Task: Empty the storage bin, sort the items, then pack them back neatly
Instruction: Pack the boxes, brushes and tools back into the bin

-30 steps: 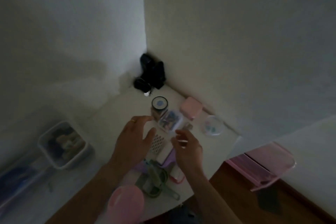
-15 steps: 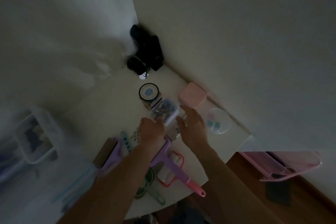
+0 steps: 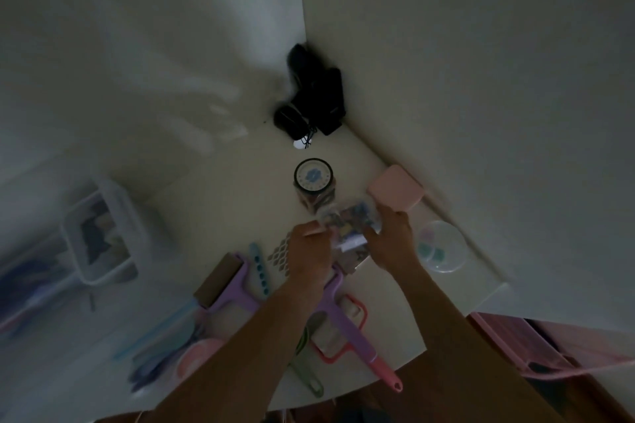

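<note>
Hands, left hand (image 3: 309,247) and right hand (image 3: 390,237), clasp a clear box (image 3: 350,220) from both sides, probably to lift it for sorting.

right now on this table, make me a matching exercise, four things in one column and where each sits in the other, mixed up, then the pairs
Things
1. small clear box
2. black gear
3. round clear lid
4. pink case

Places
A. in the wall corner at the far end of the table
B. held between the left hand and the right hand
C. against the right wall, just beyond the right hand
D. flat on the table, right of the right hand

Pairs: 1-B, 2-A, 3-D, 4-C
</note>
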Tool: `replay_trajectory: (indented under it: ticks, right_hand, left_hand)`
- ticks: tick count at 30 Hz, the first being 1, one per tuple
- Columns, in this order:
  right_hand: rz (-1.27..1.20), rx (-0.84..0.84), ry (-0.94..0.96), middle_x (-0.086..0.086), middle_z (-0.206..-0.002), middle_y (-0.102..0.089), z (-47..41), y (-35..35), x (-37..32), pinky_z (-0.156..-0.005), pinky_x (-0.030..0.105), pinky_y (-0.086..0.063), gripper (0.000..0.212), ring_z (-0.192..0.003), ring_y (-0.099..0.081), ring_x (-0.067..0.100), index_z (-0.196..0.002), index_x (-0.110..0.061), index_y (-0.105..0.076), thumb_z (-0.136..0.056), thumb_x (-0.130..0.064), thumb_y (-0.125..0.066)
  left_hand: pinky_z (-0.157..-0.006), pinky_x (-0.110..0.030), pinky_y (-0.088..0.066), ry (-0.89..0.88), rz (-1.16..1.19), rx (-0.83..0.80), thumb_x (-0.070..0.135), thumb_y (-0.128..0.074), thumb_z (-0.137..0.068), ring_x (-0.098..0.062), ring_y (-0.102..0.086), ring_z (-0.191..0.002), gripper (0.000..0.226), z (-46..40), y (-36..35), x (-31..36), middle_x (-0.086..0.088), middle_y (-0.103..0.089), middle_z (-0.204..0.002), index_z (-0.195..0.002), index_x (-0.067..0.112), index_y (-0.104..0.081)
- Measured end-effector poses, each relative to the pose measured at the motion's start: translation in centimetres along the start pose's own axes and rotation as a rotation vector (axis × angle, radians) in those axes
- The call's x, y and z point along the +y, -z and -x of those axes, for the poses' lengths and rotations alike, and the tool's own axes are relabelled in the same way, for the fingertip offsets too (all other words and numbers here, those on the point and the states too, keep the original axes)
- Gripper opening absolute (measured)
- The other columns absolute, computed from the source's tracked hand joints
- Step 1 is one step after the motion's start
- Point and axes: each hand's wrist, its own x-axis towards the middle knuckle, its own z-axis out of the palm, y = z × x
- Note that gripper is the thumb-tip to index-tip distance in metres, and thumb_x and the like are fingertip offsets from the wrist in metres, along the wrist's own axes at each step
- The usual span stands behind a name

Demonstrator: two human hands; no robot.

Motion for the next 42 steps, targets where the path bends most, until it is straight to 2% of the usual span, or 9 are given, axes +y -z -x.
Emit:
replay_trajectory:
  ticks: [6,8,13,17,22,26,31,36,42]
  right_hand:
    - [-0.243,0.164,0.077,0.008,-0.114,-0.064,6.2,3.4,-2.8,-0.071,0.024,-0.050,0.046,-0.086,-0.063,0.015,-0.126,-0.021,-0.059,-0.083,-0.034,-0.074]
    - [-0.275,0.162,0.143,0.003,-0.114,-0.063,8.4,3.6,-5.5,-0.075,0.034,-0.057,0.052,-0.087,-0.064,0.012,-0.125,-0.028,-0.059,-0.079,-0.046,-0.074]
    - [-0.430,0.028,0.296,-0.004,-0.125,-0.055,13.7,0.2,-15.0,-0.089,0.036,-0.056,0.069,-0.106,-0.061,0.010,-0.135,-0.032,-0.050,-0.074,-0.046,-0.079]
    - [-0.568,-0.147,0.394,-0.018,-0.117,-0.063,17.7,-5.4,-21.2,-0.085,0.031,-0.058,0.059,-0.102,-0.067,0.006,-0.133,-0.037,-0.047,-0.084,-0.021,-0.076]
    - [-0.550,-0.191,0.355,-0.004,-0.121,-0.062,20.7,-13.8,-26.7,-0.085,0.038,-0.059,0.059,-0.099,-0.068,0.016,-0.136,-0.028,-0.047,-0.085,-0.023,-0.075]
    - [-0.496,-0.173,0.314,-0.005,-0.110,-0.063,21.4,-19.1,-28.8,-0.085,0.044,-0.057,0.044,-0.095,-0.067,0.018,-0.119,-0.030,-0.051,-0.083,-0.026,-0.076]
    - [-0.396,-0.165,0.321,-0.005,-0.103,-0.063,21.9,-22.8,-30.6,-0.071,0.020,-0.052,0.043,-0.090,-0.068,0.017,-0.116,-0.026,-0.051,-0.082,-0.019,-0.077]
    - [-0.368,-0.180,0.271,-0.001,-0.109,-0.065,21.9,-25.6,-31.4,-0.066,0.010,-0.047,0.046,-0.089,-0.066,0.015,-0.126,-0.017,-0.048,-0.087,-0.020,-0.072]
    - [-0.369,-0.099,0.186,0.011,-0.117,-0.063,20.2,-27.5,-32.2,-0.089,0.040,-0.053,0.058,-0.108,-0.062,0.030,-0.129,-0.010,-0.050,-0.080,-0.037,-0.068]
  left_hand:
    - [-0.068,-0.033,-0.055,-0.094,0.328,-0.161,0.010,-0.076,-0.085,-0.021,-0.068,-0.080,0.020,5.8,4.7,2.7,-0.010,-0.071,-0.088,-0.099,0.014,-0.063]
    - [-0.068,-0.036,-0.058,-0.191,0.336,-0.173,0.008,-0.079,-0.082,-0.022,-0.072,-0.080,0.028,7.8,8.0,3.9,-0.012,-0.075,-0.087,-0.105,0.016,-0.065]
    - [-0.069,-0.032,-0.054,-0.249,0.417,-0.119,0.019,-0.078,-0.083,-0.019,-0.068,-0.078,0.032,10.5,18.7,6.8,-0.011,-0.076,-0.089,-0.112,0.023,-0.064]
    - [-0.071,-0.033,-0.057,-0.331,0.385,0.051,0.026,-0.074,-0.086,-0.013,-0.071,-0.082,0.032,10.8,27.6,6.4,0.002,-0.077,-0.091,-0.115,0.024,-0.062]
    - [-0.078,-0.034,-0.058,-0.207,0.323,0.189,0.043,-0.074,-0.082,-0.015,-0.074,-0.085,0.036,9.2,36.3,2.8,0.003,-0.077,-0.092,-0.108,0.017,-0.068]
    - [-0.080,-0.033,-0.059,-0.086,0.401,0.175,0.041,-0.074,-0.084,-0.019,-0.075,-0.085,0.039,7.1,40.0,1.0,-0.002,-0.075,-0.099,-0.110,0.013,-0.065]
    - [-0.081,-0.033,-0.060,-0.001,0.623,0.116,0.032,-0.075,-0.086,-0.028,-0.073,-0.096,0.040,5.3,43.2,-0.8,-0.014,-0.071,-0.113,-0.116,0.009,-0.063]
    - [-0.076,-0.028,-0.060,0.018,0.640,0.139,0.030,-0.075,-0.087,-0.030,-0.071,-0.101,0.042,2.7,45.1,-2.2,-0.015,-0.068,-0.114,-0.117,0.006,-0.061]
    - [-0.081,-0.029,-0.059,-0.008,0.639,0.086,0.026,-0.071,-0.091,-0.021,-0.072,-0.092,0.031,-1.7,44.1,-1.6,-0.017,-0.073,-0.105,-0.107,-0.001,-0.070]
